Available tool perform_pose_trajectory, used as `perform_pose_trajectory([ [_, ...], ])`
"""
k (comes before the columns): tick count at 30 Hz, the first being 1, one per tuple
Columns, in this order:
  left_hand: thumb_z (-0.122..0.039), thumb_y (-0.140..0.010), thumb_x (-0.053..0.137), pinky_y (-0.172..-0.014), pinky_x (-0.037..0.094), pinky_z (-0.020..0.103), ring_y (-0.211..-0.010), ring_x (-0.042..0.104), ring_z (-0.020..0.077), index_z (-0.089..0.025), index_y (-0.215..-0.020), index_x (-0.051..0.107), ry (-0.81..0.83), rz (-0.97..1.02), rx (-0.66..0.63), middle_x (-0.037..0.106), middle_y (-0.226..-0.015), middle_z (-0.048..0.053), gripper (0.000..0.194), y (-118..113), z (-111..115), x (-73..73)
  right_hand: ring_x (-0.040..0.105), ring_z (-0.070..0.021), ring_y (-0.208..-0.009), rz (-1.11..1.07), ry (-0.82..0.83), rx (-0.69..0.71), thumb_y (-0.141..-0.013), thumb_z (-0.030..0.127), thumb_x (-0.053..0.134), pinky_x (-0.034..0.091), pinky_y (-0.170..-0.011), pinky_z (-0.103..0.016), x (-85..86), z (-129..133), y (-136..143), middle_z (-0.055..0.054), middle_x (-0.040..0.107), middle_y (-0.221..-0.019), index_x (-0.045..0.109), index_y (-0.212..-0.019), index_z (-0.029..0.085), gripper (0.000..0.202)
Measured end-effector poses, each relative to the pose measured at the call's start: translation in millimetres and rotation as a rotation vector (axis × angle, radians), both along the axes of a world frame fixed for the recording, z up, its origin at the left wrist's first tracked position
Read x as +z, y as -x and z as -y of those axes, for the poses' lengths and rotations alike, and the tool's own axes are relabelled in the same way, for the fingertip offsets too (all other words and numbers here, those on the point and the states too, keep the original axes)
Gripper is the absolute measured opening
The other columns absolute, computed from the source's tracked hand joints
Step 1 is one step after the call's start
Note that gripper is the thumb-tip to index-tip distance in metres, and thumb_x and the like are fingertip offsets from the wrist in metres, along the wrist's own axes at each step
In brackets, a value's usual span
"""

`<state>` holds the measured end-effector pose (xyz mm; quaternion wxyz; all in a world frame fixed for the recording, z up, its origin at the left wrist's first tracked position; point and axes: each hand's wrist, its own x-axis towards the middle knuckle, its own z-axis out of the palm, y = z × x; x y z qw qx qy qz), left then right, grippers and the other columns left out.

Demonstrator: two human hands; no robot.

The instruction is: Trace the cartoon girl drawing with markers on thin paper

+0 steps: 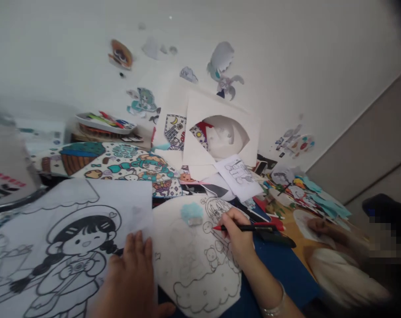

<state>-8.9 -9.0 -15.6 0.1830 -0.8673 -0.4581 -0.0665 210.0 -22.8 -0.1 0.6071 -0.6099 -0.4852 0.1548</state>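
Note:
My left hand [130,274] lies flat with its fingers out, on the right side of a sheet printed with a line drawing of a girl in a beret [68,194]. In my right hand [238,238] is a black pen with red ends [248,228], its tip pointing left at a rounded white paper [174,238]. That paper carries thin outlines of a figure, a bear and a cloud-like shape. A light blue patch [191,211] shows near its top, with a small greyish block [195,221] at its lower edge. My right wrist wears a bracelet.
Under the papers lies a blue mat [286,269]. Behind stand a coloured drawing [124,165], a white board with an eye-shaped hole [220,104] and a tray of pens [104,123]. A jar-like container [8,154] is at left. At right, another person's hand [319,226] touches white paper.

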Motion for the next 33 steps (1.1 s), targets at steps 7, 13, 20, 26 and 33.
perform_pose_trajectory([
  [7, -0.079, -0.065, 0.051, -0.111, 0.027, 0.051, -0.139, 0.008, 0.0382, -0.003, -0.136, 0.011, 0.574, -0.154, 0.160, 0.000, -0.143, 0.025, 0.111, -11.8, -8.9, 18.9, 0.042, -0.0111, -0.041, 0.049, 0.089, 0.035, -0.077, 0.045, 0.060, 0.032, -0.041, -0.022, 3.2, 2.6, 5.3, 0.005, 0.045, -0.044, 0.047, -0.055, 0.021, 0.035],
  [13, -0.080, -0.066, 0.047, -0.112, 0.025, 0.051, -0.139, 0.006, 0.0378, -0.004, -0.136, 0.009, 0.574, -0.130, 0.136, -0.001, -0.143, 0.024, 0.110, -8.0, -6.7, 18.2, 0.040, -0.0115, -0.042, 0.097, 0.159, 0.085, -0.080, 0.046, 0.058, 0.030, -0.041, -0.022, -5.1, 0.1, 4.4, 0.005, 0.045, -0.046, 0.047, -0.059, 0.021, 0.034],
  [20, -0.074, -0.064, 0.057, -0.105, 0.034, 0.054, -0.137, 0.020, 0.0418, -0.001, -0.133, 0.024, 0.426, -0.090, 0.132, 0.016, -0.142, 0.028, 0.106, -7.7, -8.5, 1.5, 0.059, -0.0182, -0.071, 0.494, 0.091, 0.134, -0.088, 0.031, 0.052, 0.046, -0.066, -0.027, -4.2, -6.1, -1.1, -0.002, 0.062, -0.075, 0.065, -0.085, 0.020, 0.017],
  [26, -0.060, -0.061, 0.072, -0.090, 0.048, 0.047, -0.122, 0.048, 0.0413, 0.001, -0.122, 0.047, 0.047, 0.019, 0.010, 0.042, -0.130, 0.031, 0.090, -0.6, 0.1, 4.2, 0.058, -0.0247, -0.090, 0.876, 0.229, 0.125, -0.080, 0.017, 0.065, 0.047, -0.076, -0.034, -5.8, -12.5, -1.9, -0.008, 0.060, -0.096, 0.067, -0.109, 0.020, 0.029],
  [33, -0.059, -0.064, 0.069, -0.086, 0.048, 0.046, -0.122, 0.048, 0.0417, 0.001, -0.122, 0.048, -0.010, -0.037, -0.005, 0.044, -0.129, 0.032, 0.086, -0.1, -1.8, -0.3, 0.054, -0.0223, -0.086, 0.991, 0.237, 0.101, -0.080, 0.015, 0.067, 0.044, -0.073, -0.031, -8.1, -19.8, -0.7, -0.005, 0.057, -0.088, 0.069, -0.096, 0.019, 0.017],
])
